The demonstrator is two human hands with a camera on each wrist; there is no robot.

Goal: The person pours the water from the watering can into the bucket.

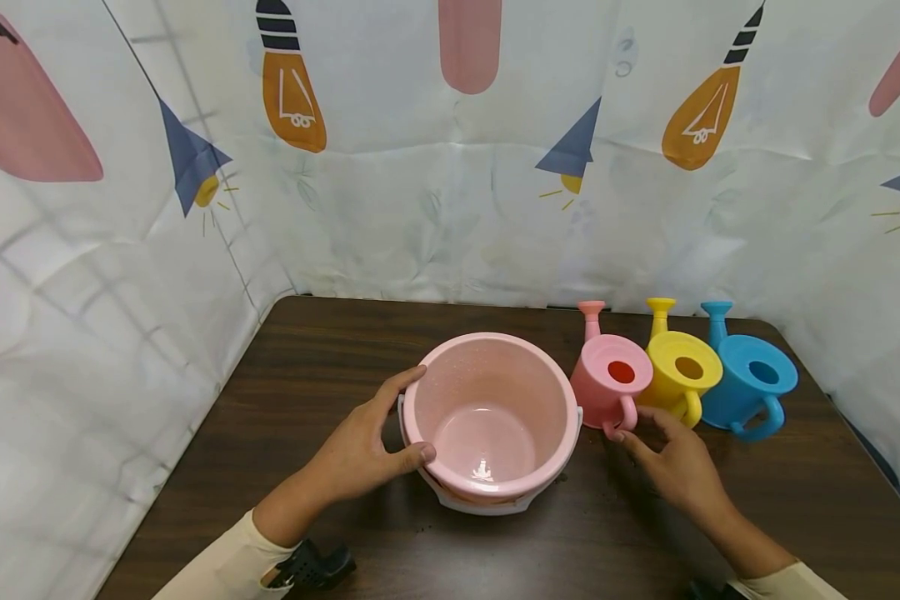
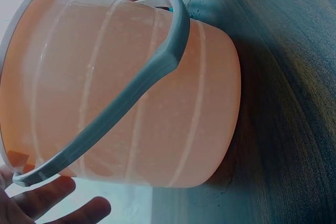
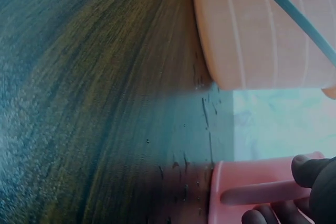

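A pink bucket (image 1: 487,492) stands on the dark wooden table, showing a wet, shiny inside. My left hand (image 1: 367,442) holds its left rim, the thumb and forefinger spread along it. In the left wrist view, the bucket's grey-white handle (image 2: 131,95) hangs down the side, with two fingers (image 2: 44,198) near its pivot. To the right, a pink watering can (image 1: 592,387) stands close to the bucket. My right hand (image 1: 675,467) grips that can's handle (image 3: 257,193) low down, thumb on one side and fingers on the other.
A yellow watering can (image 1: 667,392) and a blue watering can (image 1: 735,375) stand in a row right of the pink one, spouts toward the back. Water drops (image 3: 185,161) lie on the table (image 1: 307,358). A patterned white cloth (image 1: 390,217) hangs behind and at the sides.
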